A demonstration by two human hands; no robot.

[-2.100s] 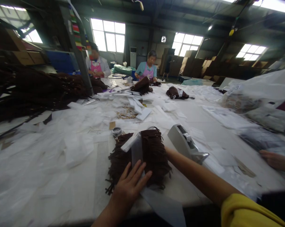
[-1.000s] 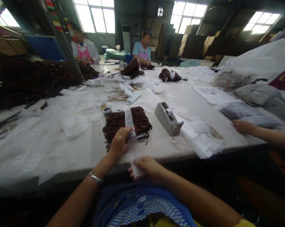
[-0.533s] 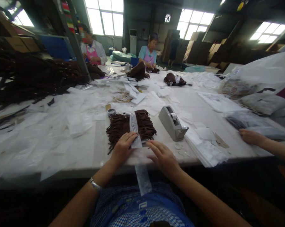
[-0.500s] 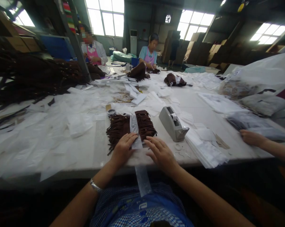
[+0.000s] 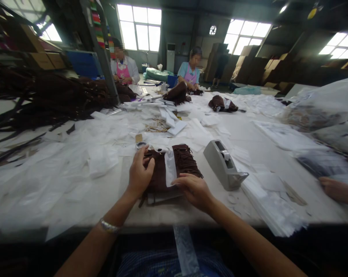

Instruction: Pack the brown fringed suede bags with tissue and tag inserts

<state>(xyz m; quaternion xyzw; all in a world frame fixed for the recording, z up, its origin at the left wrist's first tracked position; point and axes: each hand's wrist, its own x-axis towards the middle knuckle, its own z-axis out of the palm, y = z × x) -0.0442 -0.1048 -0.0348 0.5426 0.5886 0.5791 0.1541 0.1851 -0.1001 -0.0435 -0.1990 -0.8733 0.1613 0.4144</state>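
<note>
A dark brown fringed bag (image 5: 157, 175) lies flat at the table's near edge. A whitish plastic strip (image 5: 170, 165) runs down its middle. My left hand (image 5: 141, 171) rests along the bag's left side, fingers stretched up and thumb apart over the brown material. At the lower right of the bag is my right hand (image 5: 195, 190), its fingers bent together on the strip's lower end; its thumb is hidden. Just right of the bag stands a grey tape dispenser (image 5: 224, 165). Another clear strip (image 5: 185, 246) hangs below the table edge.
Loose plastic bags (image 5: 67, 173) spread across the left. A stack of white sheets (image 5: 272, 204) lies at right, near a co-worker's hand (image 5: 340, 190). A metal post (image 5: 109, 73) rises beside a heap of brown bags (image 5: 38, 94). Two people work across the table.
My left hand has moved up from the strip to the bag's left side. My right hand has moved onto the strip's lower end. The view has shifted slightly.
</note>
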